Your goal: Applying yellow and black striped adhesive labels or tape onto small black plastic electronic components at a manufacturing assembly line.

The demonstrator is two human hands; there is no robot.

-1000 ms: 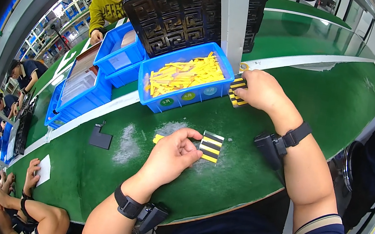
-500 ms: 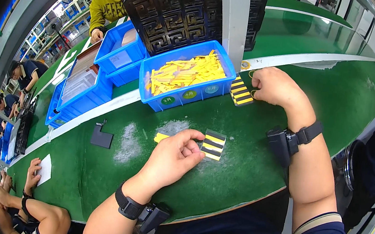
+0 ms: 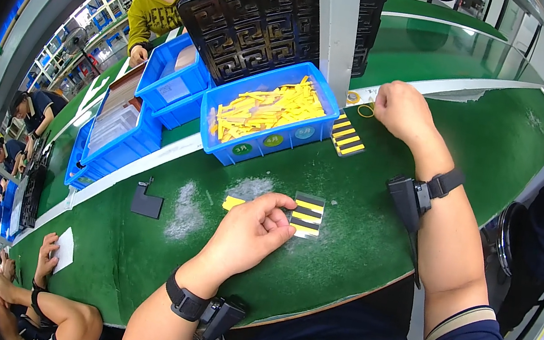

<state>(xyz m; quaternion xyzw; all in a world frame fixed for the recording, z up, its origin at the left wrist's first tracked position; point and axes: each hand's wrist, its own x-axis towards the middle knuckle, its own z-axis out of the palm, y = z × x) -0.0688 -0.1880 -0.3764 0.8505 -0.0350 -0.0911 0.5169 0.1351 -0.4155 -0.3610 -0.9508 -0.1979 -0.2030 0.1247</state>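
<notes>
My left hand is closed, thumb and fingers pinching the left edge of a small black-and-yellow striped piece with a clear plastic margin, low over the table. A short yellow strip pokes out beyond the back of that hand. Farther away on the right, my right hand is curled shut above the table; its fingertips are turned from view, so what they hold, if anything, is hidden. A thin yellow rubber band lies just left of it. Another striped piece rests against the blue bin's right side.
The blue bin holds many loose yellow strips. More blue bins stand left of it, before a black patterned panel and a metal post. A dark L-shaped piece and grey dusty patches mark the green table. Co-workers sit nearby.
My right hand has drawn back to the right, away from the striped piece by the bin, and curled tighter. The left hand's striped piece has tilted slightly; that hand otherwise stays put.
</notes>
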